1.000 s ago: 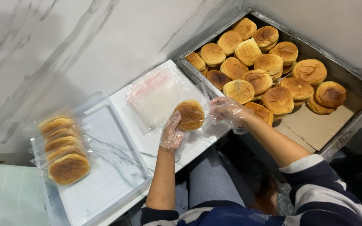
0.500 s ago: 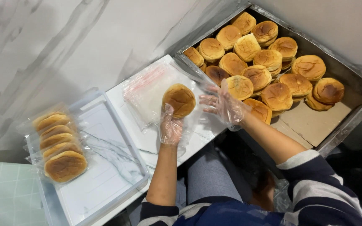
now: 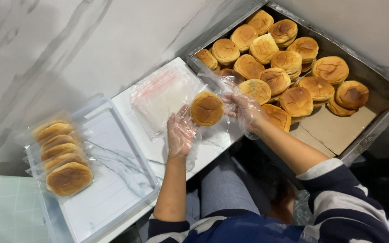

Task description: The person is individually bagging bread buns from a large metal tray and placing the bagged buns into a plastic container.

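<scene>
My left hand (image 3: pixel 182 133), in a clear glove, holds a round golden-brown bun (image 3: pixel 207 109) up by its lower left edge. My right hand (image 3: pixel 245 109), also gloved, is at the bun's right side and pinches a thin clear plastic bag (image 3: pixel 223 82) that stands open around the bun's far edge. Just left of the bun, a stack of flat clear bags (image 3: pixel 160 96) lies on a white board (image 3: pixel 212 141).
A metal tray (image 3: pixel 374 126) at the right holds several loose buns (image 3: pixel 289 63) and a bare cardboard liner. At the left, a clear plastic bin (image 3: pixel 113 180) holds a row of bagged buns (image 3: pixel 61 155). A marble wall runs behind.
The bun stayed in my left hand and shifted slightly. My right hand went from spread fingers to gripping the clear bag at the bun's right edge.
</scene>
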